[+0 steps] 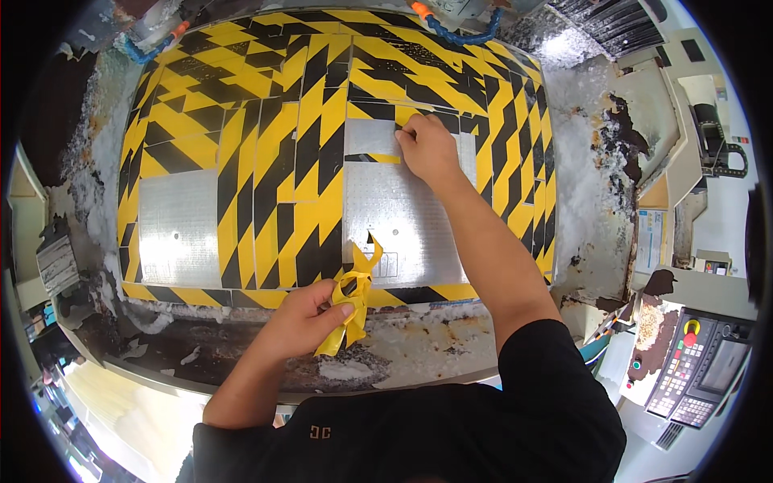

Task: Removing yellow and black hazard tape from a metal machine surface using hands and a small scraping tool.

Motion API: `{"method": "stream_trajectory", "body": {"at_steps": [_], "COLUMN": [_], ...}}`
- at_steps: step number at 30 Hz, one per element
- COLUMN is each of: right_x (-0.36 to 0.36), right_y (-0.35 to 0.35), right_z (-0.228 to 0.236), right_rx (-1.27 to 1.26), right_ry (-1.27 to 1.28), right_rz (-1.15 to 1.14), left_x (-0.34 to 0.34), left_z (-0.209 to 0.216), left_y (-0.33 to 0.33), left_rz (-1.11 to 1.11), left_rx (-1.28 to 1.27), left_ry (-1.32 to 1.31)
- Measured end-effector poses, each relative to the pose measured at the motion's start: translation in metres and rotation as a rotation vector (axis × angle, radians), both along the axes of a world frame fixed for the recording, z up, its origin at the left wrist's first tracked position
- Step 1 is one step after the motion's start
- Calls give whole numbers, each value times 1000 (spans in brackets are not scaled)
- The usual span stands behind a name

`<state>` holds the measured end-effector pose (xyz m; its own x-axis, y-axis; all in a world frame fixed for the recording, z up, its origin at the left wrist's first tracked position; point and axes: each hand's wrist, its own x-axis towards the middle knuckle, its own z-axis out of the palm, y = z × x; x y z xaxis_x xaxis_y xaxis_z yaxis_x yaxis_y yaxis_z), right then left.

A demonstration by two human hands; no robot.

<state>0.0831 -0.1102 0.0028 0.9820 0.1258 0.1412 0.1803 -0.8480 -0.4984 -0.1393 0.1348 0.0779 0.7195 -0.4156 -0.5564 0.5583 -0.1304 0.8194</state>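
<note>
Nearest to the person, at about 6 o'clock, the left hand [302, 322] is closed around a crumpled bunch of peeled yellow and black tape [352, 298], which hangs down from the fingers over the rusty front ledge [419, 342] of the machine. Just beyond it, toward 12 o'clock, lies a bare grey metal plate [394, 217], with a short loose strip of striped tape [372, 158] lying across its upper part. At about 1 o'clock from the left hand, the right hand [429, 147] rests at the top edge of this plate, its fingertips pinched together on the edge of the tape there. A second bare plate [179, 228] shows at 9 o'clock. Around both plates the large panel [274, 121] is covered with yellow and black hazard stripes. Far at 3 o'clock stands a control panel with buttons [696, 366].
</note>
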Motion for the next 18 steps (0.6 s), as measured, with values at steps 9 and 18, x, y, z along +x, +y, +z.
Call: {"method": "stream_trajectory", "body": {"at_steps": [9, 18], "right_x": [7, 25], "right_y": [8, -20], "right_z": [6, -4], "right_rx": [-355, -118], "right_ry": [-64, -41], "right_rz": [82, -82], "left_x": [1, -2], "left_z": [7, -3], "left_y": [0, -2], "left_rz": [-34, 15], "left_rx": [9, -37], "left_ry": [8, 28]}}
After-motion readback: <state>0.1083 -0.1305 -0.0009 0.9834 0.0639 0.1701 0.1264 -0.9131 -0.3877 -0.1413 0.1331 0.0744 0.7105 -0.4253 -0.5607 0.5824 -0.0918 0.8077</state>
